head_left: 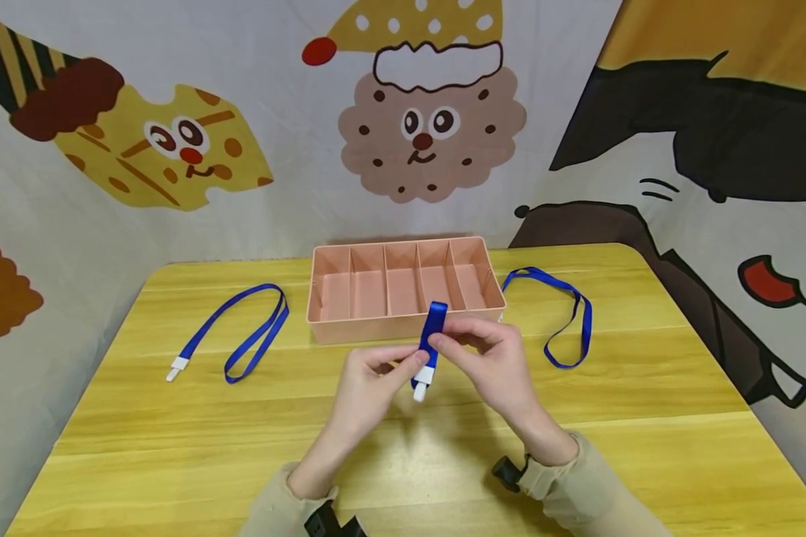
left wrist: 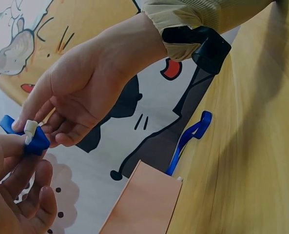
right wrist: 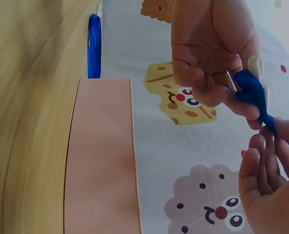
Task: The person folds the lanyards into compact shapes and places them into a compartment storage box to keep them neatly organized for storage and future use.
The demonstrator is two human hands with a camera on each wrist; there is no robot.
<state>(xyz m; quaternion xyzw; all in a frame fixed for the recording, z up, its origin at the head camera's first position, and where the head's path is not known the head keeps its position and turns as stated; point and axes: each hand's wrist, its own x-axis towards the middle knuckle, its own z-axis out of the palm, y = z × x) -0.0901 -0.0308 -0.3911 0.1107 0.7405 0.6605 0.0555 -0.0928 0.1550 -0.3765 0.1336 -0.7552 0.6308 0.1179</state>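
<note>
Both hands hold a blue lanyard (head_left: pixel 433 332), folded into a short strip, in front of a pink divided box. My left hand (head_left: pixel 372 380) pinches its lower part between thumb and fingers, beside the white clip (head_left: pixel 419 389). Higher up the strip, my right hand (head_left: pixel 493 362) pinches the right edge with its thumb and fingers. The left wrist view shows the white clip (left wrist: pixel 30 128) standing out over the folded ribbon (left wrist: pixel 37 144) between the two hands. From the right wrist, the blue ribbon (right wrist: pixel 251 90) appears bundled at the left fingers, its lower end at the right fingertips.
The pink box (head_left: pixel 376 328) with several compartments stands at the table's back. Left of it lies a looped blue lanyard (head_left: pixel 204 328) with a white clip. Another blue lanyard (head_left: pixel 586 328) lies to its right. A cartoon-printed cloth (head_left: pixel 275 224) hangs behind the wooden table (head_left: pixel 242 447).
</note>
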